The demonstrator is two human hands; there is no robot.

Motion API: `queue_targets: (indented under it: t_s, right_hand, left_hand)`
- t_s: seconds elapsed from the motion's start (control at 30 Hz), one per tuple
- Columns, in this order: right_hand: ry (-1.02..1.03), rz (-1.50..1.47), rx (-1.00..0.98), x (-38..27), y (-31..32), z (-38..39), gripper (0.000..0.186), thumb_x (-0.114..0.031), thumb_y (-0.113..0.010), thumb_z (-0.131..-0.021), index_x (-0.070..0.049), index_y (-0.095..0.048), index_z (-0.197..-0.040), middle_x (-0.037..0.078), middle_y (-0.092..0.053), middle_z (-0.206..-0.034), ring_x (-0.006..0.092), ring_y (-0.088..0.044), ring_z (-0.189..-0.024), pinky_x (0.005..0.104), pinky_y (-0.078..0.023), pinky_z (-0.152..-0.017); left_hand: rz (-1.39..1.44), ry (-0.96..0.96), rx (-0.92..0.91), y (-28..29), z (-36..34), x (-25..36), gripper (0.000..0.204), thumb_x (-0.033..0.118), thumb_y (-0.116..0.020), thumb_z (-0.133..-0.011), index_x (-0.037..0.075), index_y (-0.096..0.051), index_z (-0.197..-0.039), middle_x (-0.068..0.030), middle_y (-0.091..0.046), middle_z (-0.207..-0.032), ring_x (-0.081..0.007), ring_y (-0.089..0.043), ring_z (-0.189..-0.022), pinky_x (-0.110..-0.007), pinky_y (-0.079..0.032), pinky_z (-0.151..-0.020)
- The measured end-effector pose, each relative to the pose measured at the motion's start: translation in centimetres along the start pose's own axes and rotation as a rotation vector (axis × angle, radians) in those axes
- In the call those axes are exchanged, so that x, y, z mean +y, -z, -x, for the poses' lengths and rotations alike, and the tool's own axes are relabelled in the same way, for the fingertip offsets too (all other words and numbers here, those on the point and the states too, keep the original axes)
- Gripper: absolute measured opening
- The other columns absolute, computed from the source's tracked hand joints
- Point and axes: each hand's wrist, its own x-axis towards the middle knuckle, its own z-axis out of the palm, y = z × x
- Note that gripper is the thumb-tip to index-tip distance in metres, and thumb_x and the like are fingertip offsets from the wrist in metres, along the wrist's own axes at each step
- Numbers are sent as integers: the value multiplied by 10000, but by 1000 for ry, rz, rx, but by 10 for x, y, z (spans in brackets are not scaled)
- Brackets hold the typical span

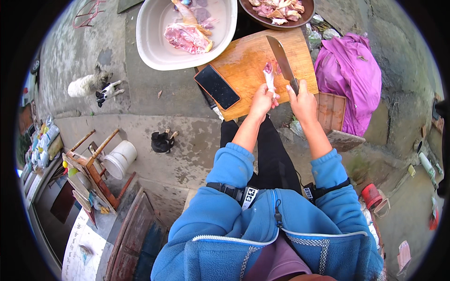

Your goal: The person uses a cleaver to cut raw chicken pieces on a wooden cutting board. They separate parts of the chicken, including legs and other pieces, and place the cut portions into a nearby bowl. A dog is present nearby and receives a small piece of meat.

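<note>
Over the near edge of a wooden cutting board [248,54], my left hand [263,99] is closed round the lower end of a pale piece of raw poultry [269,77], which looks like a leg. Its reddish cut end points away from me. My right hand [303,100] grips the handle of a cleaver [281,57]. The blade slants up and to the left above the board, just right of the meat and apart from it. A small reddish scrap [278,68] shows beside the blade. On the board's left side lies a phone [217,86] with a dark screen and orange rim.
A whitish basin [145,35] with raw poultry [188,37] in water stands far left of the board. A brown bowl [307,16] of cut meat stands far right. Purple cloth [349,70] lies right. Dogs rest on the concrete at left, one black [161,142], near an overturned wooden stool [93,161].
</note>
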Motion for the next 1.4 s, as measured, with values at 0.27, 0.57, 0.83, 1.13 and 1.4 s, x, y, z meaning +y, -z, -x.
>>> queue_targets:
  t_s: [0.27,0.57,0.83,1.13,1.4]
  right_hand:
    - [102,133,-94,-7,-3,5,327,-342,-534,-886,-44,-416,-950,217,-615,-673,407,-616,-663,502,-476,-564]
    - [110,80,-76,-10,1,9,326,-340,-534,-887,-45,-414,-954,218,-620,-688,412,-617,-684,508,-477,-581]
    - [212,-47,119,-23,7,10,340,-353,-532,-888,-46,-415,-975,212,-617,-678,422,-610,-638,500,-477,-553]
    - [-24,90,-192,-15,-27,-9,392,-385,-536,-876,-25,-410,-967,262,-608,-701,447,-607,-715,527,-469,-625]
    - [175,-179,100,-23,2,2,368,-361,-547,-879,-21,-427,-952,246,-602,-677,454,-593,-663,527,-456,-574]
  left_hand:
    - [-563,-79,426,-21,7,4,194,169,-460,-927,-21,-446,-964,-208,-607,-730,-324,-618,-667,-410,-470,-578]
    - [-1052,-85,441,-26,14,11,291,287,-390,-949,12,-482,-968,-281,-626,-844,-449,-601,-843,-543,-438,-721]
    - [-1115,-107,431,-28,11,14,327,299,-419,-918,-12,-507,-966,-271,-635,-859,-433,-610,-866,-535,-456,-744]
    - [-1072,-1,382,-29,10,23,352,291,-422,-907,-34,-554,-933,-287,-625,-866,-450,-600,-878,-531,-452,-767]
    - [-1087,-66,412,-25,7,14,318,274,-416,-908,-7,-560,-946,-265,-636,-874,-425,-613,-882,-525,-457,-764]
